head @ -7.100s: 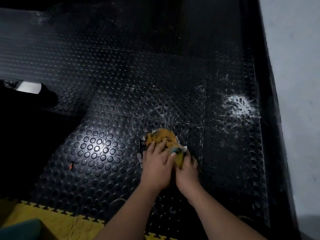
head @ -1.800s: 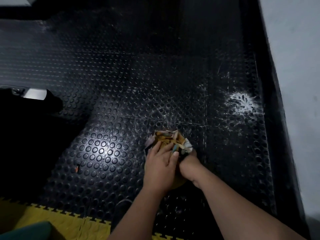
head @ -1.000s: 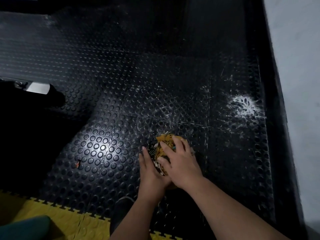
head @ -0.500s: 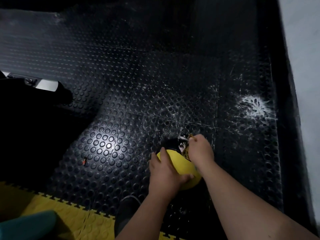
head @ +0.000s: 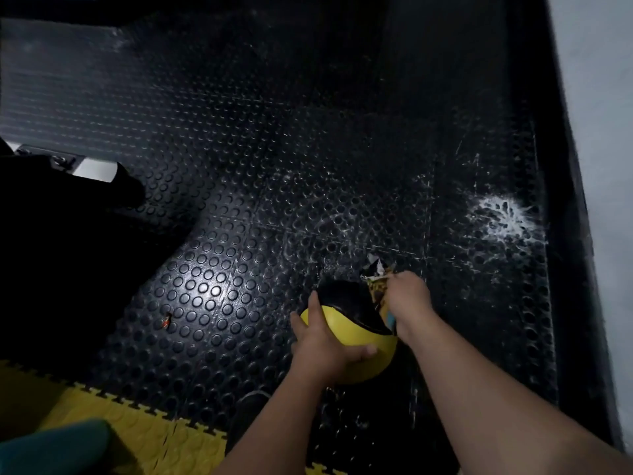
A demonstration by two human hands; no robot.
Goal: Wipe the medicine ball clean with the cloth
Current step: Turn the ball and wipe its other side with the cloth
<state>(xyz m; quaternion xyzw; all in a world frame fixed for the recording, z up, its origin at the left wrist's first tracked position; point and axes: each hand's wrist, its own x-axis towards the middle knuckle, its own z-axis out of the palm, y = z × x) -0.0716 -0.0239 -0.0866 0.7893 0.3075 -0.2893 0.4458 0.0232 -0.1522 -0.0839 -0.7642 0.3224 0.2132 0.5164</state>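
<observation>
The ball [head: 356,351], yellow below with a black panel across its top, sits on the black studded floor mat [head: 212,269], toward the near edge of the mat and right of its middle. The left hand [head: 322,344] grips the ball from the near left side: fingers spread up over the yellow surface, thumb lying across the front face. The right hand [head: 407,298] is at the far right side of the ball, closed in a fist round a bunched patterned cloth [head: 375,281]. The cloth is yellow, black and white; a crumpled end sticks up beyond the knuckles and another part hangs between the hand and the black panel, touching the ball. The two hands are apart, one at each side of the ball.

A white splatter mark [head: 503,217] lies on the mat near its right edge, well apart from the ball, with fine white scratches between the two. A small orange scrap [head: 166,322] lies on the mat to the left of the ball. A yellow interlocking mat [head: 137,426] joins the black one along the near edge, and a teal object [head: 54,447] shows in the near left corner; what it is cannot be told. A pale wall [head: 596,132] runs along the right edge. A dark shape with a white patch [head: 94,169] occupies the left side, too dim to identify.
</observation>
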